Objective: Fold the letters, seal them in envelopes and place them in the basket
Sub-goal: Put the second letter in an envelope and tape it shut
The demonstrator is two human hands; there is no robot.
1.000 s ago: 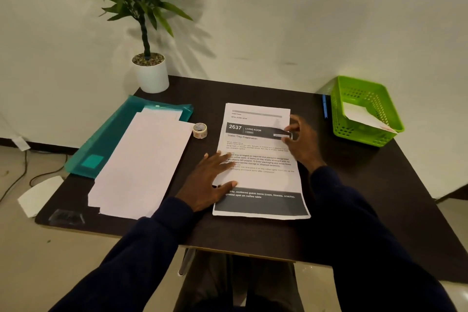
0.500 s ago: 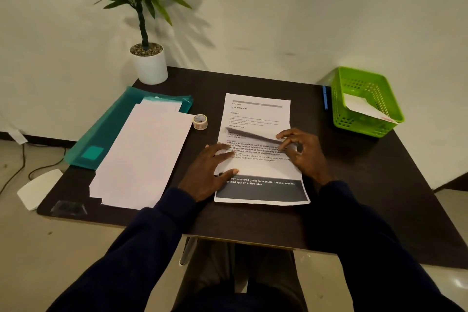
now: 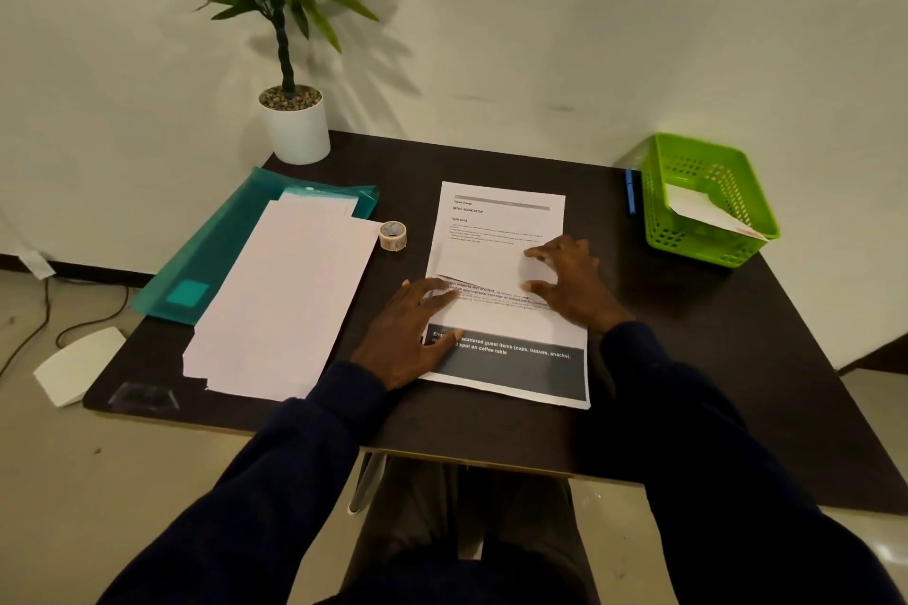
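Taking the printed letter (image 3: 506, 260) at the table's (image 3: 688, 359) centre as the landmark: far to its left lay a teal folder (image 3: 196, 270), and over that a stack of blank sheets (image 3: 285, 300). A potted plant (image 3: 295, 123) stood beyond them at the far corner. A tape roll (image 3: 393, 236) sat just left of the letter. The left hand (image 3: 408, 334) lay flat, fingers spread, pressing the letter's lower left. Its top portion was folded down, and the right hand (image 3: 570, 285) pressed that flap, grasping nothing. Right of the letter lay a blue pen (image 3: 630, 192), then the green basket (image 3: 658, 211) holding an envelope (image 3: 707, 211).
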